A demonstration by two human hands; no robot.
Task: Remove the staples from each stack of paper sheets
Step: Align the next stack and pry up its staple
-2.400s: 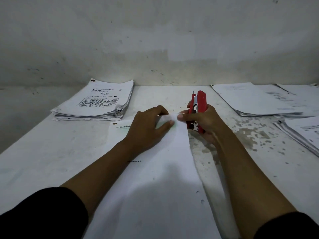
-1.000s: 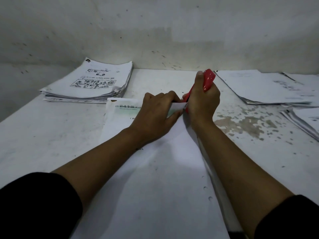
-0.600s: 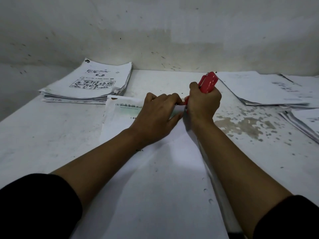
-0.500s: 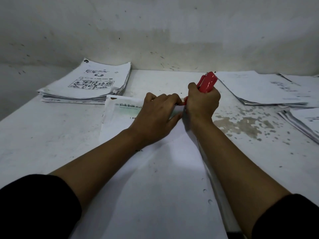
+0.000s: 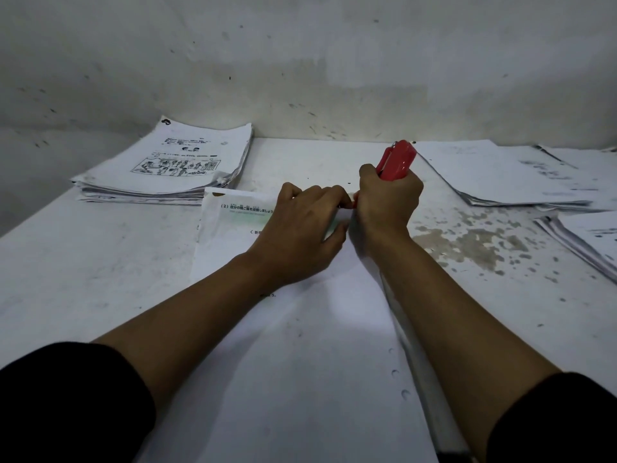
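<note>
Head view: a stapled stack of white printed paper sheets (image 5: 300, 345) lies flat in the middle of the stained white table (image 5: 83, 262), and the left hand (image 5: 300, 235) presses on its far end, fingers curled at the top right corner. The right hand (image 5: 387, 205) is clenched around a red plastic stapler (image 5: 397, 160), its lower tip at that same corner, touching the left fingertips. A thick pile of printed pages (image 5: 167, 168) sits far left, and looser paper piles (image 5: 517, 178) lie far right.
</note>
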